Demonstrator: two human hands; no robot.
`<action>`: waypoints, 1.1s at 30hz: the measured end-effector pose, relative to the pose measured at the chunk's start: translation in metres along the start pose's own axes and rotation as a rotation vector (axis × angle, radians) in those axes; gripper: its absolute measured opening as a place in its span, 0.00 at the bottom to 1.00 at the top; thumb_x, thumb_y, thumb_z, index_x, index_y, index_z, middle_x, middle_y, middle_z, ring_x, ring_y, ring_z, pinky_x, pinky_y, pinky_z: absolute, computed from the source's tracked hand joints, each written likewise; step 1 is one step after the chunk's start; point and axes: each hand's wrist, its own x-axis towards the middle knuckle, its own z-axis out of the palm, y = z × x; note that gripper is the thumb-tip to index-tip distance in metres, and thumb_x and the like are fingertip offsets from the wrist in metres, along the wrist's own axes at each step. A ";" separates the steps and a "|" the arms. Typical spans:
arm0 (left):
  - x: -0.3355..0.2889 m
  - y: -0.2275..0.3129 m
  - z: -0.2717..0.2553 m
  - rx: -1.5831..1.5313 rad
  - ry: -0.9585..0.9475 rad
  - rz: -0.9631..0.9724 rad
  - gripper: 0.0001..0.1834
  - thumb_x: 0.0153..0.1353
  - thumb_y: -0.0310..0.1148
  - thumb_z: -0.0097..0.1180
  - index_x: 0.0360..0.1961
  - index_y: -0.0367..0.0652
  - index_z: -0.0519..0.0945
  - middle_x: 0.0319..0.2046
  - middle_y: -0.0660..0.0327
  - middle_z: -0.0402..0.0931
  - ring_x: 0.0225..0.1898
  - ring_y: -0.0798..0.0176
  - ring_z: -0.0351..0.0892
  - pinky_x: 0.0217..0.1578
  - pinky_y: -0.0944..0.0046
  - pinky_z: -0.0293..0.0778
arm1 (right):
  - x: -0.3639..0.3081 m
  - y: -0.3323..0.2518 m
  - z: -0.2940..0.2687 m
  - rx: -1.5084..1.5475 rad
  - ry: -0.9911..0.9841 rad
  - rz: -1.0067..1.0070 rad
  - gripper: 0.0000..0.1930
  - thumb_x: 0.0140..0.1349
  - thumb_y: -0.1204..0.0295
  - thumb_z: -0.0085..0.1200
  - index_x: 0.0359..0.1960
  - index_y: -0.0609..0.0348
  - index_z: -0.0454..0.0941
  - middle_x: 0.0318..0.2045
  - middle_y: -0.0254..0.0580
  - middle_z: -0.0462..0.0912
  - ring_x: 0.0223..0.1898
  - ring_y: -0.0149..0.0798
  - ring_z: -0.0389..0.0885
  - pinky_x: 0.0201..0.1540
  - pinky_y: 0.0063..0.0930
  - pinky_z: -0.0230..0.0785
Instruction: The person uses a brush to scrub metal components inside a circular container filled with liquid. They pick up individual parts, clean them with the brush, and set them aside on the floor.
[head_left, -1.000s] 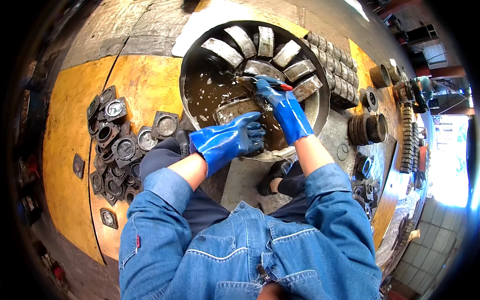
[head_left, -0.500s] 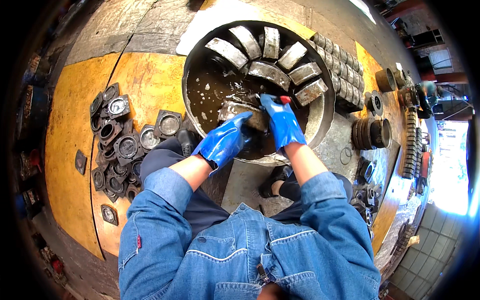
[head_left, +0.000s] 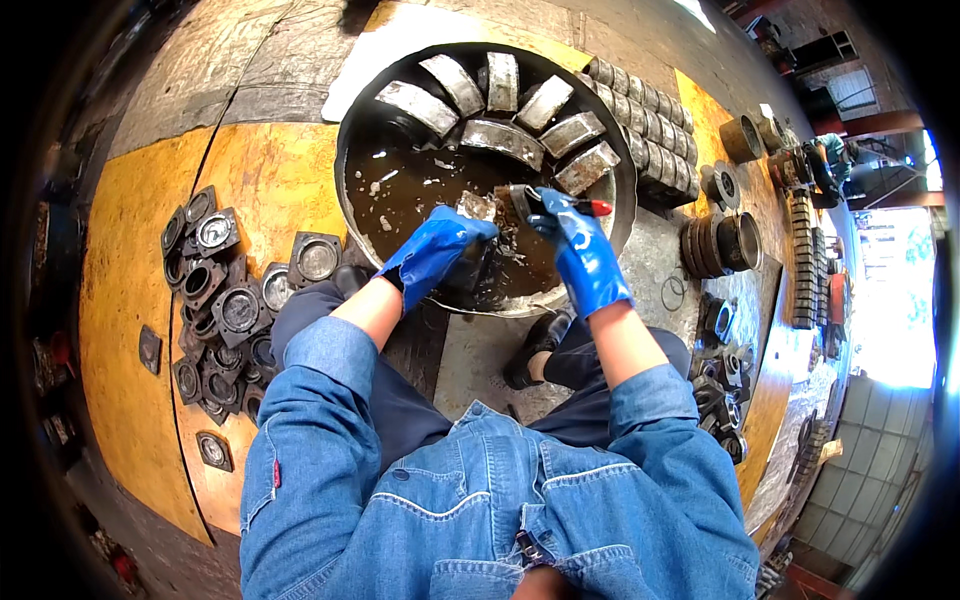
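Observation:
Both my hands wear blue rubber gloves and work over a big round metal pan (head_left: 345, 185) of murky brown liquid (head_left: 405, 205). Closed around the dark handle of a brush (head_left: 513, 203) is my right hand (head_left: 580, 255); the handle's red end sticks out to the right. The brush head touches or lies just beside a wet metal block (head_left: 476, 206), which my left hand (head_left: 432, 252) grips low over the liquid. My glove hides much of this block. Several curved metal blocks (head_left: 502, 140) rest along the pan's far and right sides.
Square metal pieces with round recesses (head_left: 240, 309) lie heaped left of the pan. Stacked cylindrical parts (head_left: 655, 130) stand beyond its right rim. Farther right are metal rings (head_left: 738, 243) and more small parts (head_left: 728, 385). My feet flank the pan's near side.
The metal block has tilted from lying broadside between my hands to a steeper pose by my left hand. My right hand has turned, bringing the brush head into view. The whole view has shifted slightly.

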 end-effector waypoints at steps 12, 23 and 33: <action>0.013 0.036 0.007 0.028 -0.109 -0.136 0.15 0.62 0.39 0.65 0.39 0.35 0.87 0.27 0.57 0.81 0.27 0.61 0.77 0.31 0.60 0.74 | 0.114 0.061 -0.055 -0.107 -0.197 0.205 0.20 0.75 0.58 0.53 0.56 0.59 0.87 0.46 0.41 0.91 0.40 0.32 0.87 0.44 0.26 0.77; 0.019 0.055 0.010 0.029 0.037 -0.642 0.26 0.56 0.48 0.69 0.49 0.38 0.88 0.41 0.47 0.89 0.41 0.52 0.87 0.46 0.55 0.80 | 0.077 0.059 0.010 -0.571 -0.061 0.253 0.22 0.69 0.55 0.56 0.53 0.58 0.87 0.46 0.45 0.90 0.44 0.43 0.86 0.47 0.36 0.75; 0.025 0.071 0.009 0.431 -0.054 -0.780 0.34 0.48 0.51 0.77 0.53 0.41 0.88 0.49 0.47 0.89 0.52 0.49 0.89 0.55 0.53 0.80 | 0.079 0.024 -0.026 -0.028 -0.312 -0.064 0.22 0.76 0.66 0.48 0.63 0.68 0.82 0.60 0.54 0.85 0.62 0.46 0.82 0.68 0.36 0.71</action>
